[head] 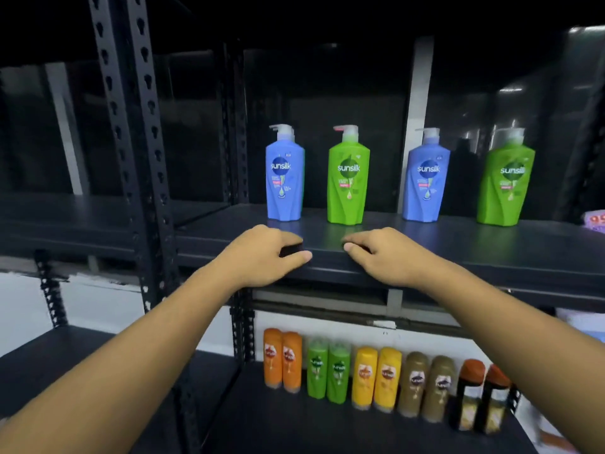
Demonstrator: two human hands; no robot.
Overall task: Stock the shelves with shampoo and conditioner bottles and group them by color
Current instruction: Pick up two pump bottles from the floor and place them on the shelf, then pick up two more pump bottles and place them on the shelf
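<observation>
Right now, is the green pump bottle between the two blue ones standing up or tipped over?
Standing up. The green pump bottle sits on its base on the upper shelf, pump head on top.

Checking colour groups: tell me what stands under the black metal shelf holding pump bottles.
The lower black shelf holds bottles: orange pair, green pair, yellow pair, tan pair, black orange-capped pair. The right forearm hides anything further right.

Both bare forearms reach forward, angling in toward each other. The bare left hand is palm down, fingers curled, thumb pointing inward. The bare right hand mirrors it, knuckles up. Whether either grips anything is unclear.
</observation>
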